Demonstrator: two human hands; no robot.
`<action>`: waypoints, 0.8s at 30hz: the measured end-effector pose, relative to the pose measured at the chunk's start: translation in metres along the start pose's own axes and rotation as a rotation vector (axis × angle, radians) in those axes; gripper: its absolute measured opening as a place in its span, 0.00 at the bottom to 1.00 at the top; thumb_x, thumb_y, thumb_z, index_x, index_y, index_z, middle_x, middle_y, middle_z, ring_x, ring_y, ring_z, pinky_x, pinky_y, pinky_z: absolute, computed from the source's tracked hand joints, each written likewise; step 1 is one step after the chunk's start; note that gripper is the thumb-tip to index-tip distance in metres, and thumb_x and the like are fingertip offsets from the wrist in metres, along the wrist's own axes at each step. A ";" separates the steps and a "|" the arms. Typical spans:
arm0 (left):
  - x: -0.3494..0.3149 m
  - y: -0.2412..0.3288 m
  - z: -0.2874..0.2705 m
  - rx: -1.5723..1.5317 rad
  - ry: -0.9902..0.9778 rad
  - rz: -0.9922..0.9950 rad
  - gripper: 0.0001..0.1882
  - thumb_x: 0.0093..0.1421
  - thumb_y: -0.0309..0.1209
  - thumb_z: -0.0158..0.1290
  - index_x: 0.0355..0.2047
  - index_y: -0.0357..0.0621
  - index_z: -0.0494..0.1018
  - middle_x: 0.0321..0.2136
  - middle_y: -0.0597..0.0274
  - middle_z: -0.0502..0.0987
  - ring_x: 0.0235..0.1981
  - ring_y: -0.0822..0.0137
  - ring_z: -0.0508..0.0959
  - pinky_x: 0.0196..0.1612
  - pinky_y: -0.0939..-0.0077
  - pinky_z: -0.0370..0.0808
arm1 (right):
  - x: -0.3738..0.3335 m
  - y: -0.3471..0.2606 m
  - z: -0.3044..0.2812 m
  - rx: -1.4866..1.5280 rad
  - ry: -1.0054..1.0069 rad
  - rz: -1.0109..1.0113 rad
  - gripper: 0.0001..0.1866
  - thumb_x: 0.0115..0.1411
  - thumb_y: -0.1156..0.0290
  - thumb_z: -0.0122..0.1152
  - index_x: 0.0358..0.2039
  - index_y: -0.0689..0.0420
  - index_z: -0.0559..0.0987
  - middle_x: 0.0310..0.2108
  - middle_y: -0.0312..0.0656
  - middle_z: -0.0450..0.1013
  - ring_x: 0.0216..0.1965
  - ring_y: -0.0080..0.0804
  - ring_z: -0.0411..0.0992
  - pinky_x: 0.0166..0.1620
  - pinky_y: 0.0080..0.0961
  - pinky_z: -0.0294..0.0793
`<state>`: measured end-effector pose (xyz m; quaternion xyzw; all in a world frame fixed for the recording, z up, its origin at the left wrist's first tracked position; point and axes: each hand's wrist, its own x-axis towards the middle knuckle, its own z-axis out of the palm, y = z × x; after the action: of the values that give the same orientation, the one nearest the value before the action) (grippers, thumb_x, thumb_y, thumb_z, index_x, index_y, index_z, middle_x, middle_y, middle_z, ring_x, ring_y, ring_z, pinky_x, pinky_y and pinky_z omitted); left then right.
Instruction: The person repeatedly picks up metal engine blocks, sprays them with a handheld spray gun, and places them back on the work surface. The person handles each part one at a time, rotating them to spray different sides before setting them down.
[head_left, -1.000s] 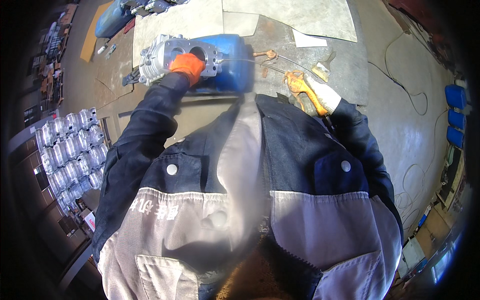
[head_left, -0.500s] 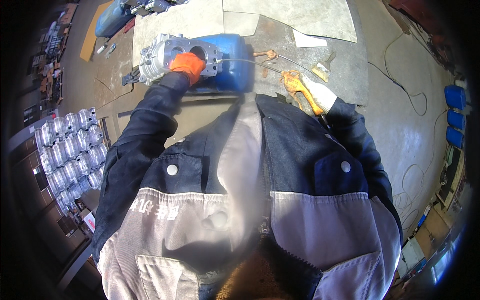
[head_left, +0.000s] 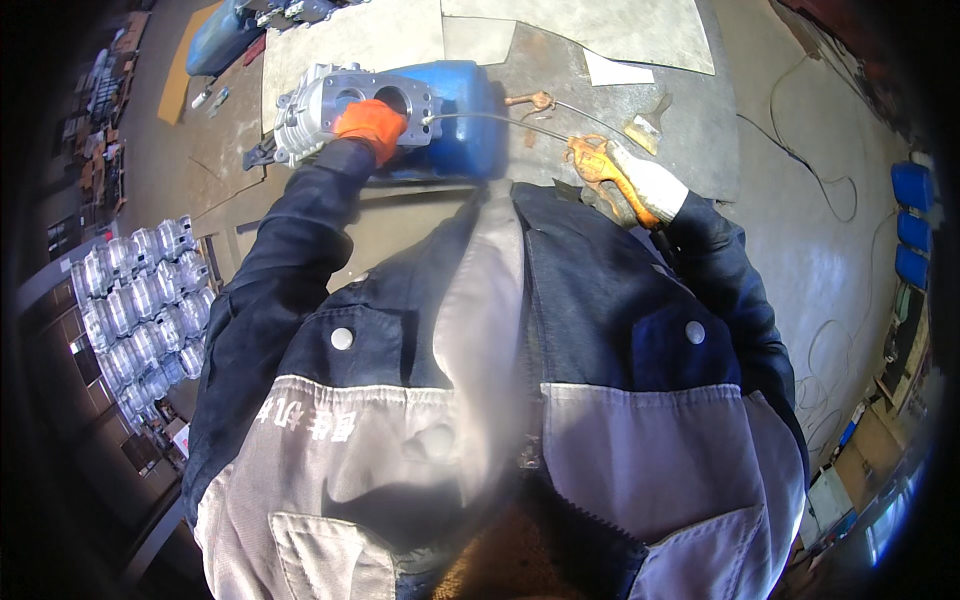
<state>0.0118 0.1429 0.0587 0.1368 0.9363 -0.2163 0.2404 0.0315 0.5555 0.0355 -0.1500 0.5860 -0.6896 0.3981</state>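
My left hand (head_left: 372,128), in an orange glove, grips a silver-grey metal casting (head_left: 310,118) at the edge of its large round openings. The casting lies against a blue plastic drum (head_left: 465,120) on its side. In a white glove, my right hand (head_left: 648,180) is wrapped round the handle of an orange air blow gun (head_left: 605,170). Its long thin nozzle reaches left across the drum, and the tip meets the casting's right end, by a small hole. Fingertips of the right hand are partly hidden behind the gun.
Behind the nozzle lies a second, rusty-orange blow gun (head_left: 540,100). A paintbrush (head_left: 645,130) and a white sheet (head_left: 615,70) rest on the worktop (head_left: 690,150). Stacked castings (head_left: 140,310) stand at left, blue bins (head_left: 911,225) at far right. A hose (head_left: 800,165) trails over the floor.
My right hand has shifted slightly right and toward me with the blow gun. The nozzle tip sits a little farther left on the casting's end. My left hand keeps its grip.
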 end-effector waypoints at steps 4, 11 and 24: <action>0.000 0.000 -0.001 -0.002 -0.004 -0.010 0.15 0.46 0.37 0.62 0.35 0.50 0.78 0.32 0.51 0.79 0.38 0.50 0.79 0.39 0.58 0.77 | -0.013 -0.011 0.008 0.476 0.052 0.224 0.23 0.70 0.55 0.39 0.55 0.58 0.71 0.49 0.39 0.73 0.46 0.27 0.72 0.50 0.20 0.69; -0.001 -0.002 -0.004 -0.030 -0.020 0.002 0.14 0.46 0.36 0.62 0.34 0.49 0.77 0.33 0.49 0.78 0.38 0.48 0.79 0.39 0.56 0.76 | -0.006 0.043 0.002 0.180 0.201 0.279 0.23 0.70 0.53 0.38 0.49 0.57 0.75 0.34 0.38 0.77 0.32 0.23 0.73 0.36 0.21 0.72; 0.011 -0.147 0.090 -0.977 0.218 -0.009 0.26 0.57 0.38 0.52 0.54 0.37 0.68 0.49 0.41 0.73 0.51 0.47 0.72 0.54 0.64 0.69 | 0.030 0.000 0.025 0.684 0.477 0.043 0.27 0.71 0.56 0.35 0.61 0.64 0.61 0.55 0.45 0.67 0.52 0.31 0.70 0.56 0.25 0.69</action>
<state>-0.0154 -0.0251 0.0319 0.0259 0.9485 0.2619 0.1763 0.0297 0.5167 0.0342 0.1670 0.4019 -0.8516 0.2923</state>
